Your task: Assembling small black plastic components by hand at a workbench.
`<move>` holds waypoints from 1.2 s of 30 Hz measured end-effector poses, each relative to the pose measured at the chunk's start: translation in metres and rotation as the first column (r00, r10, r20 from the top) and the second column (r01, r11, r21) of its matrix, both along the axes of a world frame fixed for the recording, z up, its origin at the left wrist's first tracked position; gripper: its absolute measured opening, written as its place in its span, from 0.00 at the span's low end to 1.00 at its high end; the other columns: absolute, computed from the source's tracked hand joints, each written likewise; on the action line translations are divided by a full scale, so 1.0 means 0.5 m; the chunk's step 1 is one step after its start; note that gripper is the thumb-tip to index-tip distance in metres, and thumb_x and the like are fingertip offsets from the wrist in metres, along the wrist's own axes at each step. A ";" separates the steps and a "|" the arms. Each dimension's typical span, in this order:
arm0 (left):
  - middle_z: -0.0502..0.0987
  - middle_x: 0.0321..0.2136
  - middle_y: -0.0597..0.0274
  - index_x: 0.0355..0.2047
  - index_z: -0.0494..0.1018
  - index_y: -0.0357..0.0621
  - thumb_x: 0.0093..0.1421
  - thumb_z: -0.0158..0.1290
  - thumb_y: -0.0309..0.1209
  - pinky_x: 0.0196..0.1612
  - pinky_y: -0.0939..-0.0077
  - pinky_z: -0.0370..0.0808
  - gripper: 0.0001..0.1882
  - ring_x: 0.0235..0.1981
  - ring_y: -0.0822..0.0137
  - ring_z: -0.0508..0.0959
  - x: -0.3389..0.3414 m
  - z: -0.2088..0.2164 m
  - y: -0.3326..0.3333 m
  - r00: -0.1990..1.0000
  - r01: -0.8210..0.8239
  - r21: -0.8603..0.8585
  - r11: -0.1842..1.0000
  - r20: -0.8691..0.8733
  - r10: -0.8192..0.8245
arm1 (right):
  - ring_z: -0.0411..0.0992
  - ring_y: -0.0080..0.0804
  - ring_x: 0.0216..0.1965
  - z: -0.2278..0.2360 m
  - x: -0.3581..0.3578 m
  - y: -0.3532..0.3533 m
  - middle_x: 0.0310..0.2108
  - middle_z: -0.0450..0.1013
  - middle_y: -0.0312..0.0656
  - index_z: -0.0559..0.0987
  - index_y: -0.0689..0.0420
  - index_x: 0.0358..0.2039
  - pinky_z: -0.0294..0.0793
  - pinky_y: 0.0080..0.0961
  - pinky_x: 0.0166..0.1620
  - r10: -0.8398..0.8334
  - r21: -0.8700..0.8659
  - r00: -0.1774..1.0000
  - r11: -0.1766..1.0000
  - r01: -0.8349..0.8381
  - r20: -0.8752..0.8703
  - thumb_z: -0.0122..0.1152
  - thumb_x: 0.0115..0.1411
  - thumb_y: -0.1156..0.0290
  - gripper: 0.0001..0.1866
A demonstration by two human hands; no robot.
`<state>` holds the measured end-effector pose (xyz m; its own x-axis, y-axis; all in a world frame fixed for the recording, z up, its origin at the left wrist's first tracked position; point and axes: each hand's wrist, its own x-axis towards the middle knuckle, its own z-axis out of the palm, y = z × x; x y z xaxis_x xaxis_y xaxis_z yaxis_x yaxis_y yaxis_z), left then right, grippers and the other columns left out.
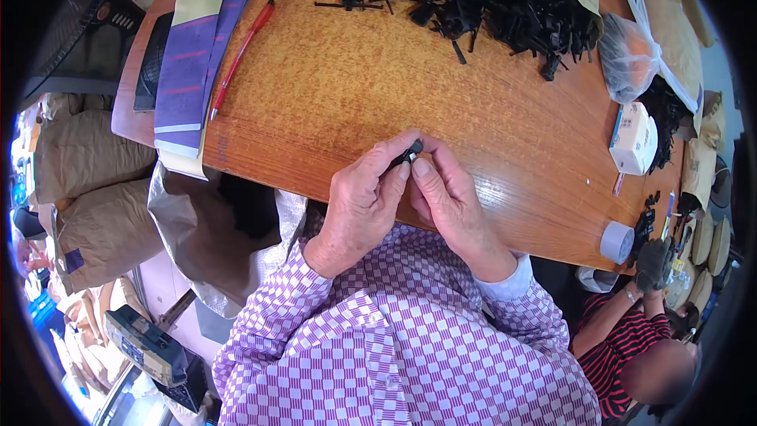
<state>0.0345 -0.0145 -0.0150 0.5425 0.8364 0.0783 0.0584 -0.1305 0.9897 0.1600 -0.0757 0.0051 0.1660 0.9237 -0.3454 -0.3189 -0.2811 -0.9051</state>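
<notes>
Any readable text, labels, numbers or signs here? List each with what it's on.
None can be read clearly.
White box: print too small to read.
Purple sheets: reddish marks, too blurred to read.
Held black part: no lettering visible.

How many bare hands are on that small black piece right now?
2: the left hand on its left side, the right hand on its right. Fingers partly hide the black piece.

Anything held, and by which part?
A small black piece, held by left hand and right hand together; their grip covers most of it, so which part can't be told.
</notes>
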 end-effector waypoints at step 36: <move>0.75 0.38 0.60 0.55 0.63 0.39 0.65 0.47 0.30 0.23 0.88 0.70 0.19 0.25 0.74 0.77 -0.058 0.028 0.037 0.905 0.275 -0.706 0.653 0.420 0.072 | 0.57 0.11 0.18 -0.004 0.023 0.052 0.27 0.70 0.32 0.72 0.59 0.43 0.53 0.09 0.19 0.123 0.124 0.969 0.987 -0.098 -0.214 0.58 0.61 0.69 0.12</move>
